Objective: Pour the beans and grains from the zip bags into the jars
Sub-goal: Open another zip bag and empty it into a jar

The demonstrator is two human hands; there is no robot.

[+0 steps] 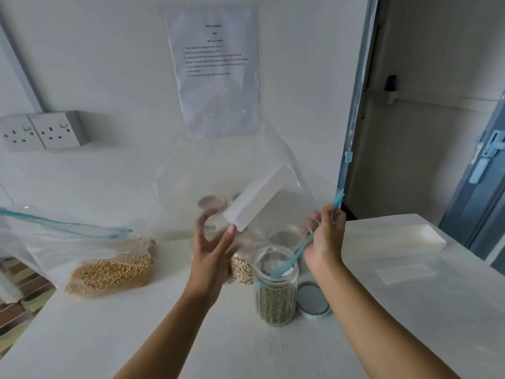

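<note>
I hold a large clear zip bag point(246, 165) upside down above an open glass jar point(275, 288) about half full of green beans. The bag looks empty, and its blue zip edge dips into the jar's mouth. My right hand point(326, 236) grips the blue zip strip at the bag's right corner. My left hand point(211, 247) pinches the bag's left side by its white label. The jar's grey lid point(313, 300) lies on the table to its right. Behind my left hand stands a jar of pale beans point(241, 266). A zip bag of yellow grains point(112, 272) lies at left.
More jars point(284, 237) stand behind the held bag, one with a pinkish lid point(212, 202). A white tray point(393, 239) lies at right on the white table point(191, 337). On the wall hang a double socket point(41, 129) and a printed sheet point(214, 67). A doorway opens at right.
</note>
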